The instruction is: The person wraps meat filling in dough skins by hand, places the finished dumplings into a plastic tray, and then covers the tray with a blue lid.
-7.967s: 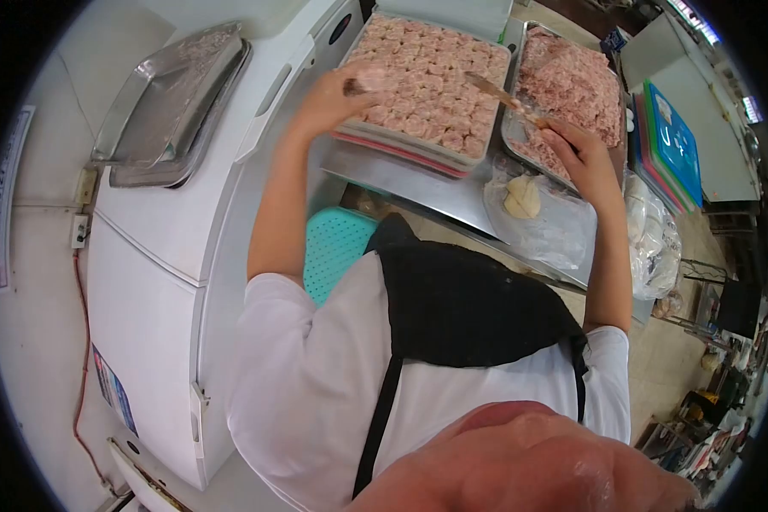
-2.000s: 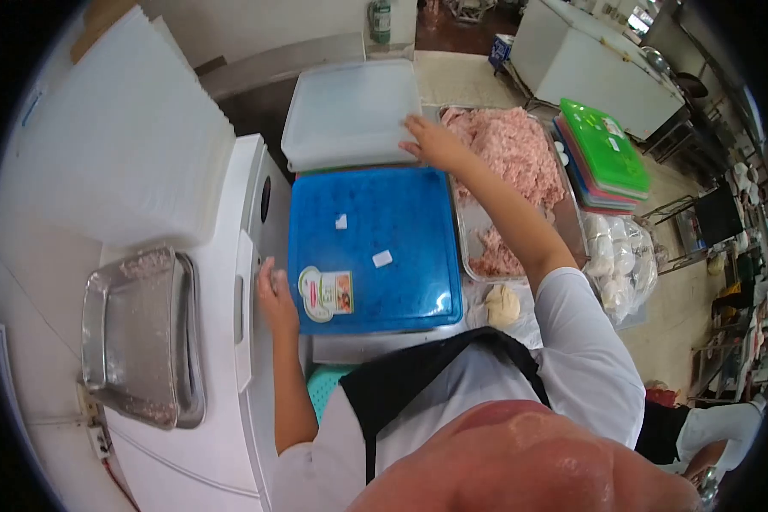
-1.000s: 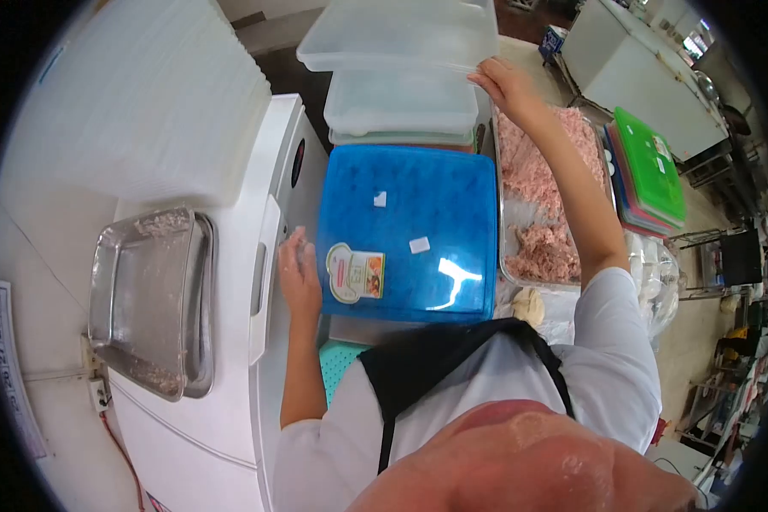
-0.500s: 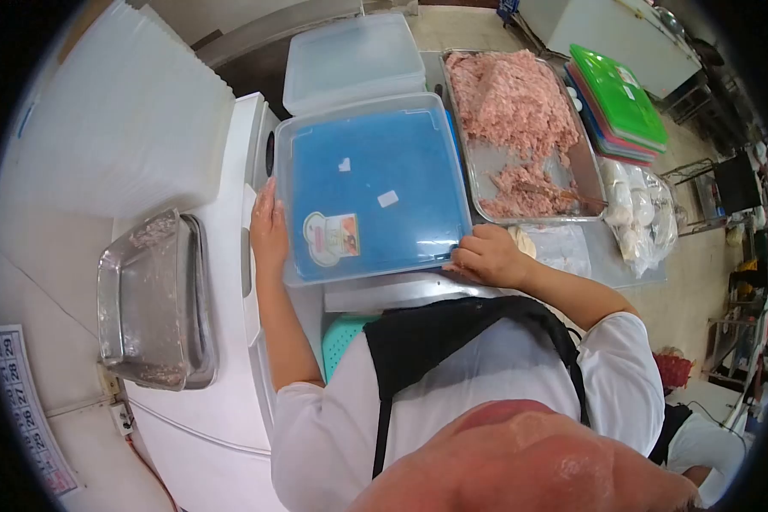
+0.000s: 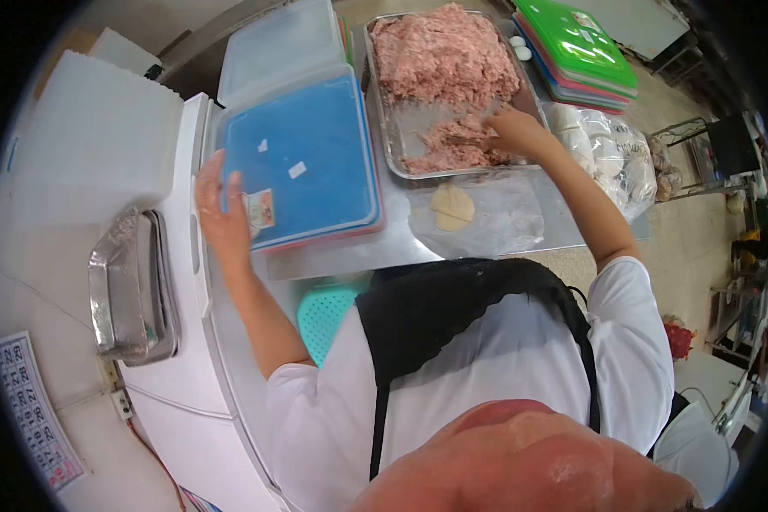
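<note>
A blue-lidded plastic container sits flat on a stack at the left of the metal table. My left hand is at its left edge, with thumb and fingers apart and nothing gripped. To the right, a metal tray carries a large mound of pink ground meat and a smaller loose portion in front. Over that portion, my right hand is closed on a thin spatula-like utensil, mostly hidden by the fingers. A pale round dough wrapper lies on a clear plastic sheet before the tray.
Behind the blue container stands a translucent container. Stacked lids, green on top, and bagged white rounds are at the right. Metal pans lean on a white appliance at left. A teal perforated basket is below the table edge.
The container came down onto the stack at left. My right hand left its corner and moved to the utensil in the meat tray. The left hand loosened. The view shifted right.
</note>
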